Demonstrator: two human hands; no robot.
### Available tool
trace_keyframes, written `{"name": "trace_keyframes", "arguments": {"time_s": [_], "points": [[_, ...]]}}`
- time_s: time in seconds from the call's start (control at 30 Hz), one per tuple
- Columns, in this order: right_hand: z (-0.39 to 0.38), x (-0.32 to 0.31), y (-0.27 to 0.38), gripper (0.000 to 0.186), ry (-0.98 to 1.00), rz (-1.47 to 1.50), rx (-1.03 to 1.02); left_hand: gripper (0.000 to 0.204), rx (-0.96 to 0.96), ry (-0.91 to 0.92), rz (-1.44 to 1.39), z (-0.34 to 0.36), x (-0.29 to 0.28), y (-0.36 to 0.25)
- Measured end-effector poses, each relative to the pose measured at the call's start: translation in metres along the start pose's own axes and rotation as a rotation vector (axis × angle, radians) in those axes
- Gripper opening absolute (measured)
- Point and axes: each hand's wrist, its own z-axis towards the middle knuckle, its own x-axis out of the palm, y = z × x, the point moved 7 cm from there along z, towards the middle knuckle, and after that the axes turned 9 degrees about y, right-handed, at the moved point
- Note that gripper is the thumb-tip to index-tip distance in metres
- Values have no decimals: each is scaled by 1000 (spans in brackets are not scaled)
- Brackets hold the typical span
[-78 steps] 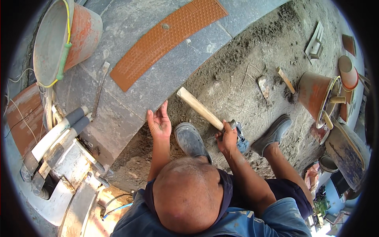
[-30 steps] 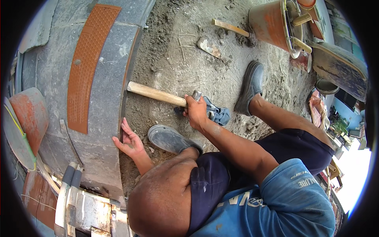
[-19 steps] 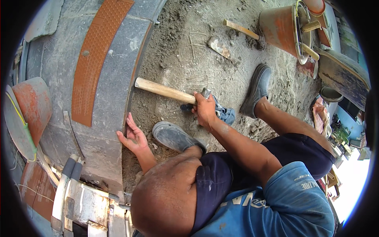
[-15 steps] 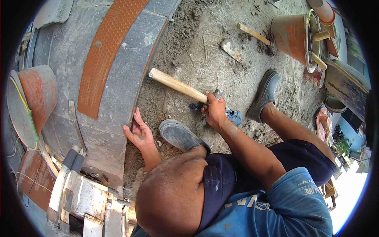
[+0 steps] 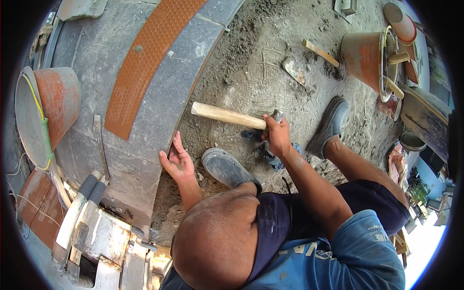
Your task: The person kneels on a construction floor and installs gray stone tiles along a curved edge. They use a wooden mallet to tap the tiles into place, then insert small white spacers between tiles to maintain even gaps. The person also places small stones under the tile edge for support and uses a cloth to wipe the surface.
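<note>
Paved edge beside rough, grey, sandy ground (image 5: 232, 84); dark slabs (image 5: 166, 96) to the left, with an orange textured strip (image 5: 154, 58) lying on them. A scraped bucket (image 5: 58, 99) is tipped over at far left; another bucket (image 5: 362, 60) stands at upper right, near a loose wooden-handled tool (image 5: 320, 52).

Hammer (image 5: 229, 116) held in the right hand (image 5: 279, 135), fingers closed round it close to the metal head; the pale butt of the handle is pointed at the slab edge, near it and seemingly apart. In the frames about a second back that butt was seen closer to the edge, so a slight drawing-back is suspected, though the whole view has been swung round too. Blue-grey cloth (image 5: 273, 157) now shows more fully on the ground below the right hand.

Left hand (image 5: 181, 164) kept at the slab's edge, fingers spread, thumb apart, nothing seen gripped; firm contact cannot be told. No shift of slab or strip is noted. Judged from this: the slab edge is still being attended to, and the hammer's hold, high on the head, has been left unchanged.
</note>
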Motion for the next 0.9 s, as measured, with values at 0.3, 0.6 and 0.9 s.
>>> {"name": "trace_keyframes", "arguments": {"time_s": [0.3, 0.6, 0.9], "points": [[-18, 31, 123, 49, -320, -1520, -733, 78, -2, 17, -9, -3, 6, -5], [75, 184, 27, 35, 237, -37, -32, 85, -83, 2, -77, -3, 4, 10], [64, 206, 16, 40, 417, 112, 145, 78, -94, 60, 43, -4, 6, -6]]}}
